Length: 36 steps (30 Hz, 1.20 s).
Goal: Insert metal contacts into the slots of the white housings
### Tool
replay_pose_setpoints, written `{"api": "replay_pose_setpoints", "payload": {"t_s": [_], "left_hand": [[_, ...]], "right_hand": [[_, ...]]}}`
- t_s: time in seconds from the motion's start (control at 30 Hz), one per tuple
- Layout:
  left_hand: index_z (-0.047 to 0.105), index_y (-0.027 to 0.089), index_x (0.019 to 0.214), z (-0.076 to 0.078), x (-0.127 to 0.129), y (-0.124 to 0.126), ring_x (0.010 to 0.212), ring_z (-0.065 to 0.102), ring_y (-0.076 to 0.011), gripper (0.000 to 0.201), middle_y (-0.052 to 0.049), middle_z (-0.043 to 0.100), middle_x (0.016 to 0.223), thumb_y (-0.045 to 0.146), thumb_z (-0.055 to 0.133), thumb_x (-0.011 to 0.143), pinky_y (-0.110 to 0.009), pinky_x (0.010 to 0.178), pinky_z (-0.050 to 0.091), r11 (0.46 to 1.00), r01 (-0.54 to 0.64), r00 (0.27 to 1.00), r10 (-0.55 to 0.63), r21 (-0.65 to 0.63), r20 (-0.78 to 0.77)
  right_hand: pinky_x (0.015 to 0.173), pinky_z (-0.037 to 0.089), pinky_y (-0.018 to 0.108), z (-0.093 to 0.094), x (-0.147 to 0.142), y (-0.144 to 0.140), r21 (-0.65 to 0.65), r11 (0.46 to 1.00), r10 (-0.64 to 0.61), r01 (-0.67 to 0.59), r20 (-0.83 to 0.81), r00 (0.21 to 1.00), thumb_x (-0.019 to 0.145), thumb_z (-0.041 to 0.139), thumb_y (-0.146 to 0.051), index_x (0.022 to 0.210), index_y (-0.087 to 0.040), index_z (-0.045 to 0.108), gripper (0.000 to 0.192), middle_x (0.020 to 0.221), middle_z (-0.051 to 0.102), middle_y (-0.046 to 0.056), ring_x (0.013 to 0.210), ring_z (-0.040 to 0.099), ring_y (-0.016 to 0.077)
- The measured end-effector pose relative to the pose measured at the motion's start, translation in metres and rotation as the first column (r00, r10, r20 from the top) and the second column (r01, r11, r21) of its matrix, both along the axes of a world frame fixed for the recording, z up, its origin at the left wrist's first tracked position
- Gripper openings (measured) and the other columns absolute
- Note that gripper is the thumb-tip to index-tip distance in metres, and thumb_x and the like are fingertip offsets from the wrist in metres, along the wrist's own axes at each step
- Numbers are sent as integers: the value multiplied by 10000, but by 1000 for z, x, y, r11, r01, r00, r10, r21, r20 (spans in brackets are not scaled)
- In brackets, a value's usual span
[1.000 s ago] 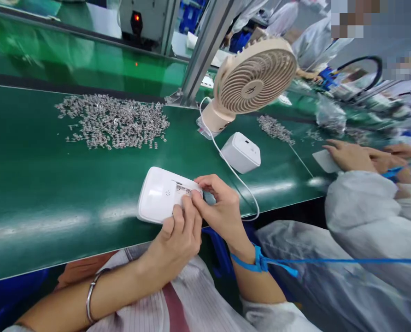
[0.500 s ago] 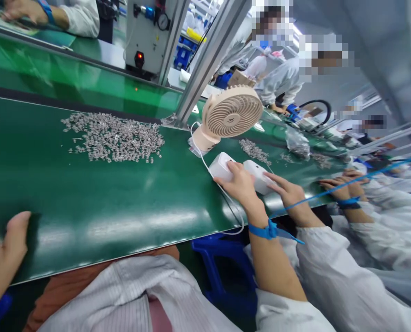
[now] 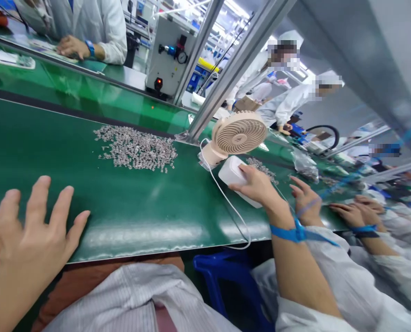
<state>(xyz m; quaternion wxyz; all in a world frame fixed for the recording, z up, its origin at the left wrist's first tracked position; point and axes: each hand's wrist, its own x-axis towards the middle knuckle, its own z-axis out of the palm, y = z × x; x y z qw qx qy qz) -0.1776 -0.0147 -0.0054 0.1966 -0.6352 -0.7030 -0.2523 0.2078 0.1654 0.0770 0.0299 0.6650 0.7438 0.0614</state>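
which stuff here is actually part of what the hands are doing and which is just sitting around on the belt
In hand:
- right hand resting on the white box
- left hand, fingers spread, holding nothing, above the green belt

Lying about:
- pile of small silver parts
- beige fan and its white cable
- a neighbour's hand beside the box

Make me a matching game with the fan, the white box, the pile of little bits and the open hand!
Things:
1. fan
2. white box
3. pile of little bits
4. left hand

Descriptions:
A. under the right hand
B. fingers spread, holding nothing
C. beige, standing by the metal post
D. silvery, scattered on the green belt

Pairs: 1-C, 2-A, 3-D, 4-B
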Motion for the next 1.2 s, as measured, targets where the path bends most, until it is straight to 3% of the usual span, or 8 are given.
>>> {"api": "replay_pose_setpoints", "payload": {"t_s": [0.1,0.2,0.37,0.6,0.8,0.97,1.1,1.2], "left_hand": [[336,206,1400,-4,13,3,1276,288,-461,665,-116,296,1457,392,597,818,-683,932,318,995,80,996,-77,53,-44],[363,198,1388,-3,38,7,1274,330,-411,623,-128,345,1433,396,572,835,-578,963,337,972,236,971,-235,20,-31],[558,325,1212,7,70,11,1209,437,-347,357,-63,436,1387,364,544,857,-477,940,353,912,402,912,-406,-80,-54],[597,331,1151,10,72,9,1178,465,-314,308,-38,523,1311,294,555,849,-450,934,340,923,371,924,-378,-104,-56],[666,119,832,10,97,6,1119,484,-383,391,-134,600,1193,482,521,843,-486,898,314,992,92,989,-81,83,-125],[622,89,1089,18,109,-2,1139,473,-365,639,-180,486,1319,635,450,805,-446,844,403,945,308,951,-308,-109,15],[571,11,1159,29,108,-9,833,582,-283,571,-270,492,1271,452,556,796,-369,648,457,935,278,950,-301,-221,-78],[639,76,1057,35,93,-12,767,570,-259,362,-184,611,1144,314,477,839,-366,606,455,938,313,946,-322,-150,-37]], "right_hand": [[889,381,554,1,-28,-42,107,950,297,-293,-18,955,709,643,-244,1178,-147,520,495,1214,557,182,1064,534,348],[969,254,650,-9,-67,-90,-37,762,644,-647,-67,762,769,560,-141,1290,-159,450,533,1288,519,176,1147,496,326],[1022,310,536,-8,-98,-97,-89,573,679,-815,-506,532,811,582,-194,1298,-244,469,502,1387,436,102,1278,399,263],[745,512,350,-55,-102,-6,-54,965,48,-258,-926,374,669,670,-360,855,-160,659,274,875,679,77,797,625,195],[618,461,289,-83,-120,22,65,988,130,-137,-831,541,638,637,-346,783,-136,658,257,707,594,41,603,516,138],[644,418,300,-78,-138,31,126,985,175,-121,-666,725,707,580,-349,772,-149,676,231,609,531,15,610,500,161],[657,405,299,-79,-148,39,149,981,191,-124,-641,744,731,519,-254,743,-160,666,174,579,503,12,617,491,168],[669,416,290,-80,-149,38,174,978,204,-118,-651,731,753,483,-242,735,-167,640,175,641,537,29,638,500,163]]}}
